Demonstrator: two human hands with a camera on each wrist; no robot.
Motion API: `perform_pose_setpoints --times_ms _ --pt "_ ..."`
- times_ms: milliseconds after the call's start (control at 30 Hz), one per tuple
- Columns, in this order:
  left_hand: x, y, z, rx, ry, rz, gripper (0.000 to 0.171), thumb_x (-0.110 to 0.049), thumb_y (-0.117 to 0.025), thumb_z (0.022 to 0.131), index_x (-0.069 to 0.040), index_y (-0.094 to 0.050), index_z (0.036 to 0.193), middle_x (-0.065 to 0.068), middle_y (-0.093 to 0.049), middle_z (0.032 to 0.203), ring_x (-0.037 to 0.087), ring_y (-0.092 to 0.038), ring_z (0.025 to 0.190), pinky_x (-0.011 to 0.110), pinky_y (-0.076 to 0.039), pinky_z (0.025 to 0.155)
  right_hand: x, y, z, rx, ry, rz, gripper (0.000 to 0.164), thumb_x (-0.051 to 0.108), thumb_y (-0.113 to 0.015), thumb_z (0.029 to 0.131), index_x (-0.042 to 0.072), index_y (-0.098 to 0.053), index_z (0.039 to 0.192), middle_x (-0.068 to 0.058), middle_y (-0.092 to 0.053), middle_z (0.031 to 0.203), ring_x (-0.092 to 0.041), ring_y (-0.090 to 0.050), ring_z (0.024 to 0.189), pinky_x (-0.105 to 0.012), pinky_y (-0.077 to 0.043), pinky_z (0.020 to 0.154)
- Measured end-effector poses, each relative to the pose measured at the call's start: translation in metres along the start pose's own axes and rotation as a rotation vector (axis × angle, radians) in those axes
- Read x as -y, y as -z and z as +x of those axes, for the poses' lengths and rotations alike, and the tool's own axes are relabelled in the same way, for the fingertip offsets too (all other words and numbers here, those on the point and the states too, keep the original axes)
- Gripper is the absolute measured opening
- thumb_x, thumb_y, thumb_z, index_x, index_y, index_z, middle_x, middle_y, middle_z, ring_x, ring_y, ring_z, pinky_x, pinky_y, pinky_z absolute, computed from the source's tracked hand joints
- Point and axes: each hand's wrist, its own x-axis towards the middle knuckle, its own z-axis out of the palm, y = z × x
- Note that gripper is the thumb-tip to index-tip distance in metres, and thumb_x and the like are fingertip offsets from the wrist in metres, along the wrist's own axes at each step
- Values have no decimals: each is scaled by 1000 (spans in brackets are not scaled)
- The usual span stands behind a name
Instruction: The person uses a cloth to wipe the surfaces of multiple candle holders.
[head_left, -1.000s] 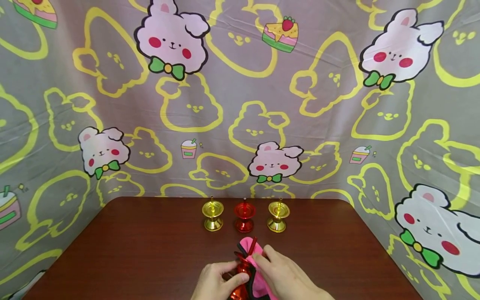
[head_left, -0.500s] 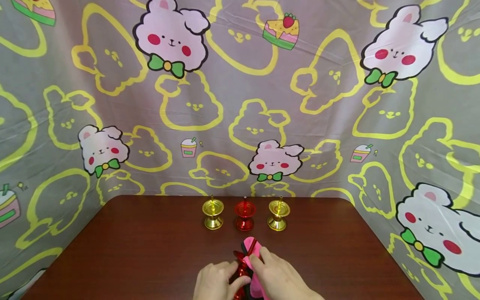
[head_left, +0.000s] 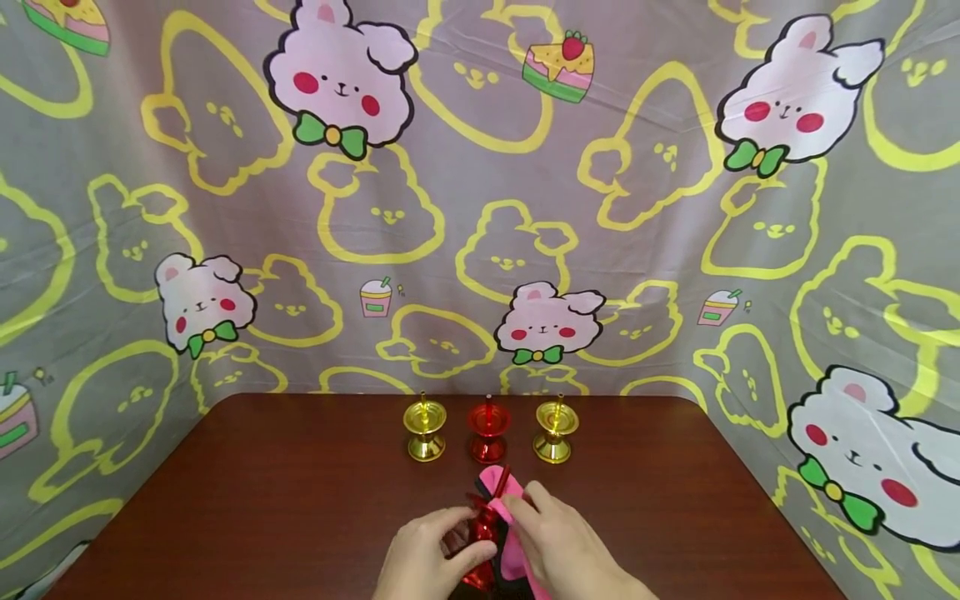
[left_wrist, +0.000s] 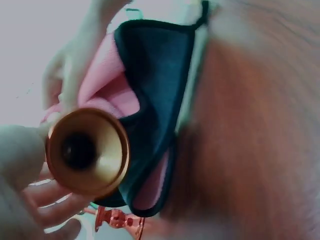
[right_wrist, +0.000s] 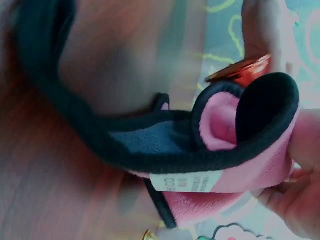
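Observation:
Tilted above the near part of the table is a shiny red candle holder (head_left: 483, 527) with a thin upright stem. My left hand (head_left: 429, 557) grips its body, thumb on the near side. In the left wrist view the hollow round foot of this candle holder (left_wrist: 111, 172) faces the camera. My right hand (head_left: 561, 542) pinches a pink cloth (head_left: 513, 557) with dark edging against the dish and stem. The right wrist view shows the bunched cloth (right_wrist: 260, 172), its white label, and part of the red foot (right_wrist: 255, 71) behind it.
Along the back of the brown table (head_left: 300, 483) stand a gold candle holder (head_left: 427, 448), a red candle holder (head_left: 488, 450) and another gold one (head_left: 552, 450), spaced apart. A patterned curtain (head_left: 450, 183) hangs behind and at both sides.
The held candle holder and the cloth have shifted slightly up in the head view. My left fingers have changed their place a little on the body. The back row has stayed put.

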Motion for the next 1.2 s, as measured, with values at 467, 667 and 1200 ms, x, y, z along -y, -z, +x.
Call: perform_pose_setpoints --times_ms 467,667,1200 --pt "9 13 2 445 123 -960 48 -20 -42 110 23 -46 130 16 -70 104 8 -66 91 24 -54 80 -15 7 1 -109 99 295 22 9 -61 101 15 -65 122 5 -55 108 -3 -55 83 -12 -46 74" --pt "8 6 -1 395 110 -993 45 -17 -50 107 23 -49 128 17 -71 106 11 -71 87 28 -57 75 -15 6 -2 -54 111 345 28 8 -60 101 16 -63 127 5 -55 110 -3 -56 86 -11 -46 77" --pt "4 -2 2 241 128 -799 34 -13 -59 102 16 -64 119 11 -74 100 6 -68 82 24 -56 73 -15 8 -3 29 68 229 21 11 -62 99 20 -63 118 8 -50 99 0 -50 77 -8 -41 70"
